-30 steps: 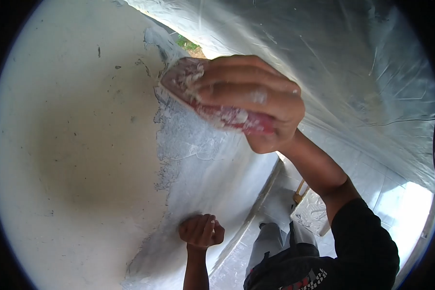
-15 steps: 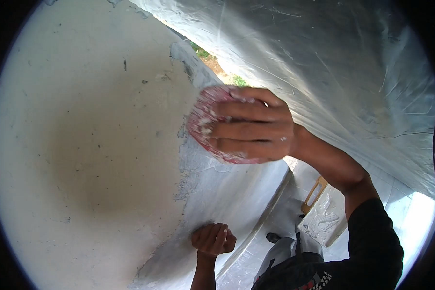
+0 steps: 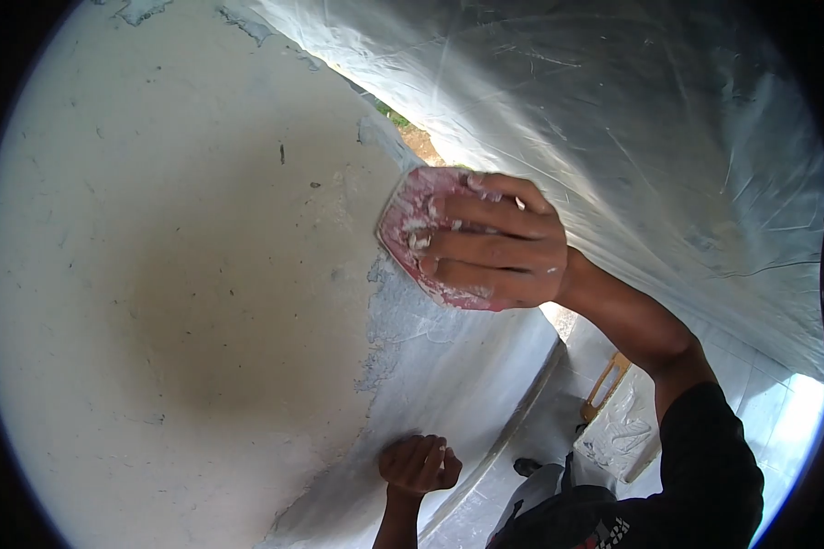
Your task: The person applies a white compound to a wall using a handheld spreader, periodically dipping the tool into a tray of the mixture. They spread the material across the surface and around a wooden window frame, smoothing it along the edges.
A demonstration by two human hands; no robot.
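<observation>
My right hand point(image 3: 499, 242) is closed on a flat red putty scraper point(image 3: 403, 220), its face smeared with white putty. The fingers lie along the scraper's back, and its edge is at the wall, by the border of the white coat. Lower down, my left hand point(image 3: 421, 463) is curled into a fist against the grey part of the wall point(image 3: 421, 366); no object shows in it. To the left spreads the pale coated wall surface point(image 3: 201, 274), with small dark pits and a ragged edge.
Plastic sheeting point(image 3: 632, 137) hangs along the upper right, with a gap showing ground outside. Below my right arm is a putty-smeared board point(image 3: 621, 435) beside a yellowish handle-like frame point(image 3: 604, 386). A tiled floor point(image 3: 549, 412) lies beneath.
The wall and both hands have shifted slightly right in view. The scraper, blurred before, now appears sharper. My left hand stays in a fist at the wall.
</observation>
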